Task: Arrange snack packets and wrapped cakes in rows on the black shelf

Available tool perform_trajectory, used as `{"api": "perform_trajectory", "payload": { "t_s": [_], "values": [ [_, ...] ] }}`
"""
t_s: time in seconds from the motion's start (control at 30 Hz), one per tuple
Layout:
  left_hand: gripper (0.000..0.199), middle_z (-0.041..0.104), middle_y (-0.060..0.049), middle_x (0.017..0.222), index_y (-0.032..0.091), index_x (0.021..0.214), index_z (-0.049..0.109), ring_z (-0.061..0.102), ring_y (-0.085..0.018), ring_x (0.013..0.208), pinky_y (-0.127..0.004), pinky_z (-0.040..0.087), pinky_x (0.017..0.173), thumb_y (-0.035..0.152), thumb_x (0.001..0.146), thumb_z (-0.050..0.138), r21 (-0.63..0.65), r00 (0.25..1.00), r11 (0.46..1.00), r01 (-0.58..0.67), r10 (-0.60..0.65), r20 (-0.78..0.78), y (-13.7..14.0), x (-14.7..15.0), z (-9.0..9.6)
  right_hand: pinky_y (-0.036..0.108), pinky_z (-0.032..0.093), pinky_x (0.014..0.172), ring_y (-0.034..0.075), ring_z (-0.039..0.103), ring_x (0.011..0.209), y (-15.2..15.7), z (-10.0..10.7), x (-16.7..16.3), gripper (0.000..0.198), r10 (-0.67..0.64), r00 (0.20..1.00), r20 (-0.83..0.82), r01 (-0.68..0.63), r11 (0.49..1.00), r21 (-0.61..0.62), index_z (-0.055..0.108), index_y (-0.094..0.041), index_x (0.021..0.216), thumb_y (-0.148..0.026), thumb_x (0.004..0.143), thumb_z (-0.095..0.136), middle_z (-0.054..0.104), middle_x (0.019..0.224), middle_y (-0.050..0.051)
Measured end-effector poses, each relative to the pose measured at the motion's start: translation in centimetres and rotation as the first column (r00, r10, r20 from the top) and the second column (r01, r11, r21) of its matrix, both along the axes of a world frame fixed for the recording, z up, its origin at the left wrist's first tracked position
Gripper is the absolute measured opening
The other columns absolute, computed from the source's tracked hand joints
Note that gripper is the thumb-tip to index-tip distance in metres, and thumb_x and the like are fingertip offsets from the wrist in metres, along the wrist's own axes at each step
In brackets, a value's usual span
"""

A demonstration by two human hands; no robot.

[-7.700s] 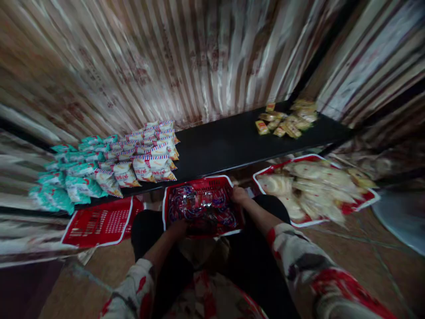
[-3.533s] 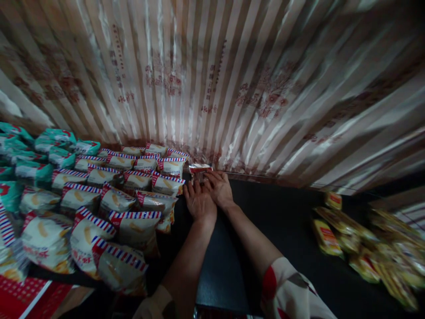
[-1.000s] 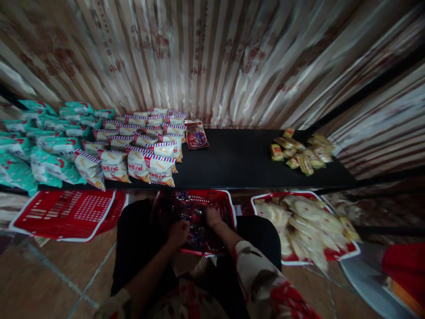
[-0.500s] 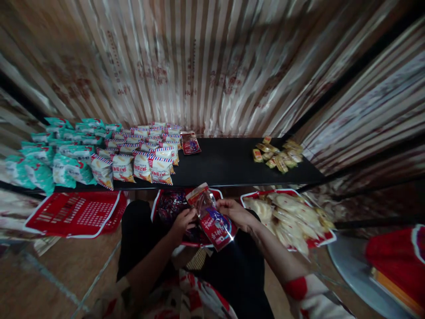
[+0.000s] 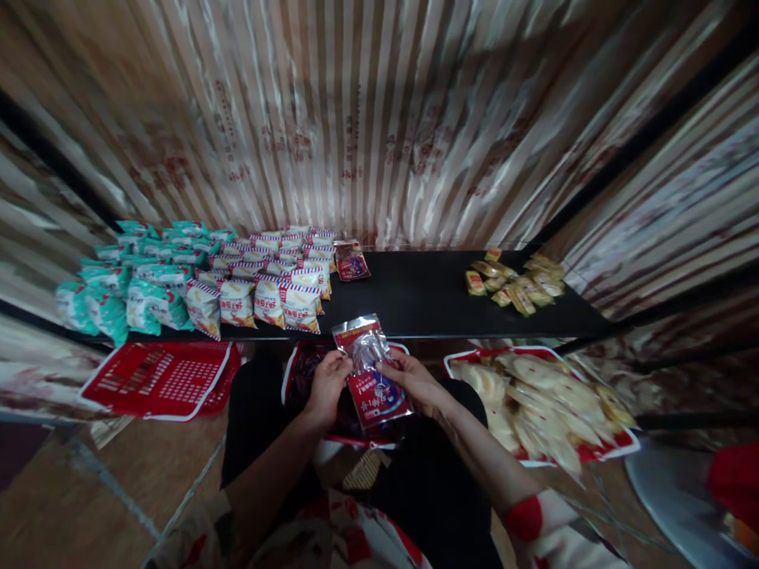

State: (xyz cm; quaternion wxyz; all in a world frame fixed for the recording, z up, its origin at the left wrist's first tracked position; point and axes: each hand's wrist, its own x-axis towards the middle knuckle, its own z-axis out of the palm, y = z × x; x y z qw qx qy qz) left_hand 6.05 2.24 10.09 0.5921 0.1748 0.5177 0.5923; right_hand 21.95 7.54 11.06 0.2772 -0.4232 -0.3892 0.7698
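Both hands hold one red-and-purple snack packet with a shiny, partly clear top, over my lap. My left hand pinches its left edge. On the right edge, my right hand grips with the thumb on the front. Beneath the packet sits a red basket with a white rim, holding more dark, shiny packets. A similar red packet rests on the black shelf, beside the rows of white snack bags.
Teal bags stand in rows at the shelf's left. Small yellow packets lie in a pile at its right. Below are an overturned-looking red basket and a basket of pale packaged food. A striped curtain hangs behind.
The packet has turned more upright and flatter between my hands. My left hand has closed in on its edge. The whole view has shifted, so the shelf appears farther right.
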Motion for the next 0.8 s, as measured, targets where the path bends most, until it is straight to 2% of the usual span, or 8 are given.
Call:
{"api": "perform_trajectory", "payload": {
  "t_s": [0.17, 0.37, 0.43, 0.53, 0.67, 0.8],
  "values": [
    [0.036, 0.067, -0.004, 0.083, 0.015, 0.089, 0.058, 0.064, -0.016, 0.075, -0.028, 0.049, 0.072, 0.031, 0.062, 0.074, 0.013, 0.998, 0.999, -0.043, 0.043, 0.038, 2.8, 0.0, -0.3, 0.03, 0.05, 0.063, 0.017, 0.065, 0.059, 1.5, -0.4, -1.2, 0.05, -0.152, 0.988, 0.025, 0.152, 0.988, 0.015, 0.064, -0.019, 0.094, -0.036, 0.052, 0.084, 0.071, 0.072, 0.0],
    [0.04, 0.069, -0.004, 0.082, 0.015, 0.104, 0.055, 0.063, -0.013, 0.065, -0.024, 0.049, 0.063, 0.013, 0.066, 0.068, 0.005, 1.0, 1.0, -0.013, 0.013, -0.004, 6.8, 1.6, -1.6, 0.031, 0.049, 0.062, 0.018, 0.064, 0.058, 3.9, -0.4, -1.7, 0.05, -0.295, 0.956, 0.006, 0.295, 0.956, 0.001, 0.063, -0.02, 0.087, -0.04, 0.047, 0.085, 0.069, 0.066, -0.001],
    [0.043, 0.069, -0.003, 0.081, 0.015, 0.109, 0.054, 0.063, -0.013, 0.065, -0.023, 0.049, 0.063, 0.01, 0.067, 0.066, -0.002, 0.999, 0.999, -0.045, 0.045, -0.027, 8.3, 2.0, -2.3, 0.031, 0.049, 0.061, 0.018, 0.064, 0.058, 5.2, -0.6, -1.8, 0.053, -0.294, 0.956, 0.016, 0.293, 0.956, 0.008, 0.063, -0.021, 0.091, -0.041, 0.048, 0.085, 0.069, 0.067, -0.001],
    [0.048, 0.069, -0.004, 0.09, 0.017, 0.115, 0.053, 0.065, -0.013, 0.071, -0.024, 0.051, 0.068, 0.008, 0.07, 0.064, -0.015, 0.995, 0.995, -0.1, 0.1, -0.022, 10.5, 2.1, -2.9, 0.029, 0.048, 0.058, 0.017, 0.062, 0.058, 7.8, -0.9, -2.0, 0.061, -0.305, 0.952, 0.022, 0.304, 0.951, 0.05, 0.059, -0.023, 0.107, -0.044, 0.055, 0.081, 0.069, 0.07, -0.002],
    [0.058, 0.067, -0.009, 0.105, 0.017, 0.128, 0.044, 0.066, -0.014, 0.076, -0.024, 0.053, 0.068, 0.002, 0.074, 0.056, -0.054, 0.985, 0.984, -0.167, 0.169, 0.041, 13.1, 1.5, -1.8, 0.028, 0.047, 0.058, 0.016, 0.061, 0.06, 11.7, -1.3, -1.8, 0.071, -0.338, 0.938, 0.079, 0.32, 0.93, 0.178, 0.05, -0.026, 0.125, -0.049, 0.063, 0.074, 0.067, 0.069, -0.003],
    [0.062, 0.066, -0.01, 0.109, 0.018, 0.135, 0.037, 0.067, -0.014, 0.077, -0.025, 0.054, 0.068, 0.001, 0.077, 0.05, -0.048, 0.979, 0.98, -0.194, 0.196, 0.056, 15.8, 1.3, -1.0, 0.026, 0.047, 0.058, 0.015, 0.06, 0.061, 14.8, -1.5, -1.8, 0.07, -0.252, 0.964, 0.084, 0.226, 0.945, 0.235, 0.053, -0.022, 0.124, -0.047, 0.062, 0.075, 0.067, 0.069, -0.002]
  ]
}}
